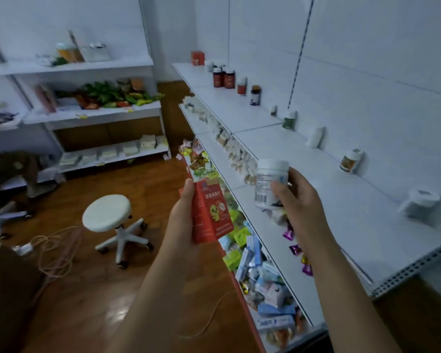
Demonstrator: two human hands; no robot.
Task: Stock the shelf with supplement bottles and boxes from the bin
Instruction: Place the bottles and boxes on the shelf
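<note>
My left hand grips a red box with a yellow cartoon figure, held upright in front of the shelf's edge. My right hand holds a white bottle with a barcode label, just above the front of the white top shelf. Along that shelf's back wall stand several bottles, among them a green-labelled one, an amber one and a white one. Dark red bottles and a red box stand at the far end.
The lower shelves hold several small boxes and sweets packets. A white wheeled stool stands on the wooden floor at the left, with cables beside it. Another white rack with goods stands at the back left.
</note>
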